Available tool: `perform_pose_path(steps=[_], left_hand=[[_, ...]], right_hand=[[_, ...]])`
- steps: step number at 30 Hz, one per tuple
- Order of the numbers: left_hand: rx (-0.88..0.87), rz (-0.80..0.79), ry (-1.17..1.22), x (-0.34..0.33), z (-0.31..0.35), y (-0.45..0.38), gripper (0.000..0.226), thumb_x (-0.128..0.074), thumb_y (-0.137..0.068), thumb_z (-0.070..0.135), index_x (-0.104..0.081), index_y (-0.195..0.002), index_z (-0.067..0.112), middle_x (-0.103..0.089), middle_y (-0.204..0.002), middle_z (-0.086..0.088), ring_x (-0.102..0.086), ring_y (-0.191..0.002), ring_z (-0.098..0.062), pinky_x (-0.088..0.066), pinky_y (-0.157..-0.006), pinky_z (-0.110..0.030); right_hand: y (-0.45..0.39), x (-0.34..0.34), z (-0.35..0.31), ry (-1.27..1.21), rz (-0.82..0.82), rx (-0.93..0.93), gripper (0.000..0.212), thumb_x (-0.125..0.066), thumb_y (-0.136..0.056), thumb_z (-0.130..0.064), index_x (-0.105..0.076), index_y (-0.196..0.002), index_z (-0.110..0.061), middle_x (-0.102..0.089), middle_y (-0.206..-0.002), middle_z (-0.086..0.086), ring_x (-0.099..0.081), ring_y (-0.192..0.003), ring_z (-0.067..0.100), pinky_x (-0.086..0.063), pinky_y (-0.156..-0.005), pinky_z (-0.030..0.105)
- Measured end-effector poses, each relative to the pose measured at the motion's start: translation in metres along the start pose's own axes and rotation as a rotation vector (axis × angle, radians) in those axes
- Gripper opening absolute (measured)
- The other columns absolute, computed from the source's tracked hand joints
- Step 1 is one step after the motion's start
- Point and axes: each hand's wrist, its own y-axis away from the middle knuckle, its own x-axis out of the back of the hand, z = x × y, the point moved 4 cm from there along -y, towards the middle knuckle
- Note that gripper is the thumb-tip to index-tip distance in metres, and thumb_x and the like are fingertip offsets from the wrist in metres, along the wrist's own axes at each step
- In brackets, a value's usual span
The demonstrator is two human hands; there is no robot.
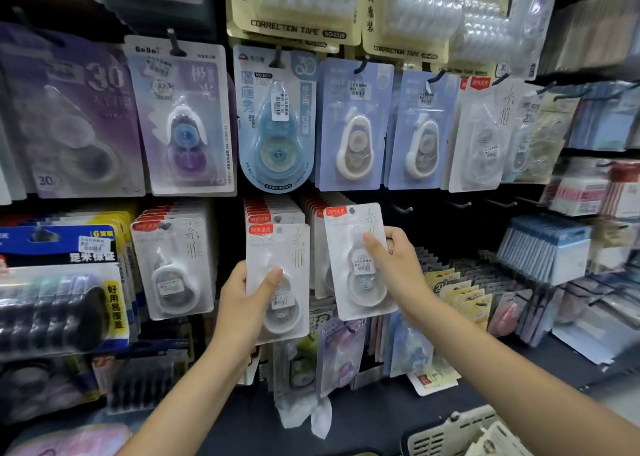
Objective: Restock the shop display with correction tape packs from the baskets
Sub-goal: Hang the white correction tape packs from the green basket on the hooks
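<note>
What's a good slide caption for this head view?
Both hands, left hand and right hand, hold white correction tape packs at the display.

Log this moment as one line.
left hand: grips white pack | right hand: grips second pack | basket: bottom right

Two white correction tape packs upright before the display; grey basket low at right

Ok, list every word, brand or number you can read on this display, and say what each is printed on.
"CORRECTION TAPE" and "NO-8320": beige multipack, top row.
"GeBe": lilac pack.
"30": purple pack, far left.
"NO.8884", roughly: blue teardrop pack.
"6": blue and yellow pack, lower left.
Price stickers, and the white packs in the left hand and right hand: too small or blurred.
</note>
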Motion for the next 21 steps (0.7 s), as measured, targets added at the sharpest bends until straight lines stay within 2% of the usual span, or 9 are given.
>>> perform_pose_path(steps=[4,7,11,13,15,18,21], left_hand=[[-0.011,0.009,0.005,0.002,0.001,-0.001,0.011,-0.065,-0.089,0.026,-0.062,-0.099,0.026,-0.072,-0.100,0.005,-0.069,-0.092,-0.010,-0.052,-0.082,-0.030],[-0.018,0.005,0.006,0.001,0.002,-0.002,0.011,-0.065,-0.089,0.025,-0.062,-0.100,0.025,-0.072,-0.099,0.005,-0.069,-0.091,-0.008,-0.051,-0.079,-0.027],[-0.016,0.004,0.014,-0.001,0.001,-0.002,0.012,-0.065,-0.089,0.025,-0.062,-0.101,0.025,-0.073,-0.097,0.007,-0.070,-0.084,-0.002,-0.050,-0.070,-0.019],[-0.008,0.005,0.016,-0.002,0.000,-0.002,0.013,-0.065,-0.089,0.026,-0.062,-0.101,0.026,-0.073,-0.096,0.009,-0.069,-0.082,0.000,-0.050,-0.064,-0.014],[-0.006,0.006,0.016,-0.002,-0.001,-0.003,0.013,-0.065,-0.089,0.027,-0.062,-0.101,0.026,-0.073,-0.096,0.009,-0.070,-0.083,-0.001,-0.049,-0.065,-0.014],[-0.014,0.011,0.016,-0.001,0.001,-0.003,0.011,-0.064,-0.089,0.026,-0.062,-0.100,0.027,-0.073,-0.096,0.009,-0.069,-0.085,-0.002,-0.049,-0.071,-0.020],[-0.011,0.011,0.012,-0.002,0.000,-0.003,0.011,-0.064,-0.089,0.025,-0.062,-0.100,0.027,-0.073,-0.097,0.007,-0.069,-0.085,-0.003,-0.052,-0.075,-0.024]], right_hand=[[0.000,0.003,0.002,0.052,-0.008,-0.037,0.023,-0.051,-0.094,-0.041,-0.052,-0.104,-0.021,-0.063,-0.105,0.002,-0.062,-0.096,0.019,-0.051,-0.085,0.038],[0.000,0.003,0.001,0.110,-0.029,-0.057,0.032,-0.049,-0.094,-0.043,-0.051,-0.107,-0.015,-0.064,-0.105,0.008,-0.062,-0.097,0.026,-0.048,-0.092,0.047],[-0.003,0.002,-0.005,0.112,-0.028,-0.064,0.034,-0.046,-0.095,-0.044,-0.052,-0.106,-0.012,-0.063,-0.102,0.008,-0.062,-0.096,0.027,-0.048,-0.087,0.044],[-0.007,0.003,-0.009,0.151,-0.031,-0.063,0.033,-0.045,-0.095,-0.044,-0.052,-0.095,-0.012,-0.061,-0.090,0.007,-0.060,-0.081,0.025,-0.048,-0.075,0.039],[-0.012,0.010,-0.012,0.229,-0.027,-0.065,0.034,-0.045,-0.095,-0.045,-0.051,-0.085,-0.012,-0.056,-0.078,0.002,-0.053,-0.068,0.018,-0.041,-0.064,0.033],[-0.017,0.018,-0.011,0.246,-0.017,-0.068,0.034,-0.046,-0.094,-0.046,-0.055,-0.092,-0.013,-0.063,-0.088,0.003,-0.059,-0.077,0.020,-0.044,-0.069,0.033],[-0.014,0.009,-0.008,0.216,-0.031,-0.047,0.033,-0.044,-0.095,-0.045,-0.053,-0.102,-0.014,-0.061,-0.094,0.001,-0.059,-0.085,0.020,-0.044,-0.075,0.035]])
